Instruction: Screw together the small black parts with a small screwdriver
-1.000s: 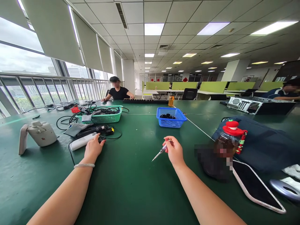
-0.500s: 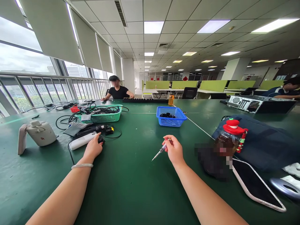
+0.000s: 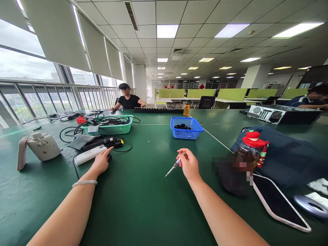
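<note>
My right hand [image 3: 190,164] grips a small screwdriver [image 3: 174,167] with a clear handle. Its thin metal tip points down and to the left, over the green tabletop. My left hand [image 3: 101,163] is at the right end of a white power strip [image 3: 89,155]. The index finger stretches forward, and the other fingers curl down, mostly out of sight. A small black part [image 3: 110,155] shows from under these fingers; my hand hides most of it. Just ahead lies a black cable with a yellow connector [image 3: 119,142].
Ahead stands a blue basket [image 3: 186,134] with black pieces inside. At the left are a green basket [image 3: 112,128] of cables and a white bottle [image 3: 43,146]. To the right lie a red-lidded jar [image 3: 249,150], a phone [image 3: 280,201] and a computer case [image 3: 282,114]. A person sits across.
My left hand has turned and shifted slightly left, its index finger now stretched out. The small black part is more covered. My right hand keeps the screwdriver almost still.
</note>
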The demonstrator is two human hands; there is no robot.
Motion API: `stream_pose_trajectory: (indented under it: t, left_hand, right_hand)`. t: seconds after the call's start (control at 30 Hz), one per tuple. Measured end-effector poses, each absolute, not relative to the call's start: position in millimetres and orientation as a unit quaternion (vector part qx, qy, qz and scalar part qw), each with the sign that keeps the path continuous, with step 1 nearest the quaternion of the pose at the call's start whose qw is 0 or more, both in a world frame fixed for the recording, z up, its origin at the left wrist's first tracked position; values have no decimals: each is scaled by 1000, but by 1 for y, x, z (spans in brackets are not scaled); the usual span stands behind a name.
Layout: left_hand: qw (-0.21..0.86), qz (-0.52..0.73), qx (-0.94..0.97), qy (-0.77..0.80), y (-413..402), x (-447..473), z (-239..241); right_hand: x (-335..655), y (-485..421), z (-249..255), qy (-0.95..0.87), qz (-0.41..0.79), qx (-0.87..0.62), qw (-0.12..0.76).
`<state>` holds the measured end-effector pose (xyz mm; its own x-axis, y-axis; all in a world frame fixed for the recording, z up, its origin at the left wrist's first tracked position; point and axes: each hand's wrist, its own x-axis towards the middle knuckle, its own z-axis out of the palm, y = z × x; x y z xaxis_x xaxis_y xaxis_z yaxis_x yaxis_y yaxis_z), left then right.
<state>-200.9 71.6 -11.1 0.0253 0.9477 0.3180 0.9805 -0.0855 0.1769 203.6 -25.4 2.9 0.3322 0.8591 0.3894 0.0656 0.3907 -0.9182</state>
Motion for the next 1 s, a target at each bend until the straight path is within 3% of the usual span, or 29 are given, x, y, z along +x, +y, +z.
stream_pose_trajectory:
  t: [0.13, 0.43, 0.77, 1.0]
  left_hand:
    - [60, -178, -698, -691, 70, -201, -6]
    - [207, -169, -648, -713, 62, -178, 3]
    - [146, -94, -580, -795, 52, -169, 11]
    - [171, -78, -607, -772, 56, -174, 7]
  right_hand:
    - [204, -25, 3, -497, 297, -462, 671]
    - [202, -26, 3, -503, 296, -463, 667]
    - [202, -27, 3, -500, 294, -473, 663]
    - [202, -26, 3, -503, 293, -472, 663]
